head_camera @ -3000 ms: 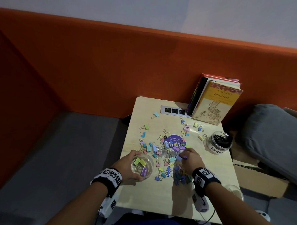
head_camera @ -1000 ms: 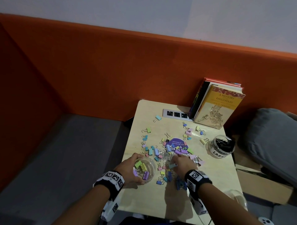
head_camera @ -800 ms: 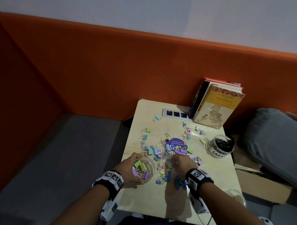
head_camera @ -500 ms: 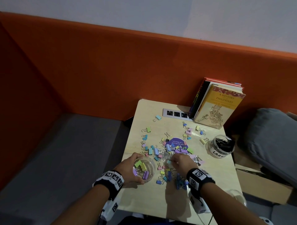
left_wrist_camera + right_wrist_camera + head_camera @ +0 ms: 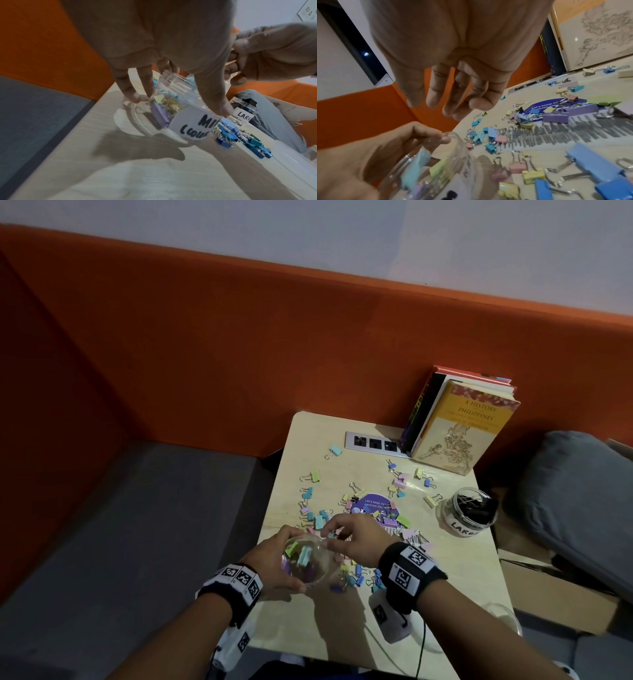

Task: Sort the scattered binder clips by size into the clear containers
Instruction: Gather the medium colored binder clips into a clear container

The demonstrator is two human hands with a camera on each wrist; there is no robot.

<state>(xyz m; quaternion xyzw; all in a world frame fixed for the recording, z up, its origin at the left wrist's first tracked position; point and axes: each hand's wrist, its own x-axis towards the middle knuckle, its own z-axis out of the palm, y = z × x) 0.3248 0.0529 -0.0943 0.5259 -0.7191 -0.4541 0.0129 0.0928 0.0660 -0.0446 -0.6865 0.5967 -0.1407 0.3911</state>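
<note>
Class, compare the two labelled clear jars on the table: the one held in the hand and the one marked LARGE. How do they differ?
The held jar holds pastel clips; the LARGE jar holds black ones. The left hand grips the held jar, tilted toward the right hand; the LARGE jar stands upright, untouched, near the table's right edge. Both are clear, lidless, with handwritten white labels.

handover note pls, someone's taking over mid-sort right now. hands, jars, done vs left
Left hand: grips the clear medium jar, tilted on the table.
Right hand: just above the jar mouth, fingers loosely curled and holding nothing visible in the right wrist view.
Done: a few pastel clips sit in that jar; the jar labelled LARGE stands at the right edge with black clips in it.
Left: many scattered clips of mixed sizes across the table, plus a blue cluster near the medium jar.
</note>
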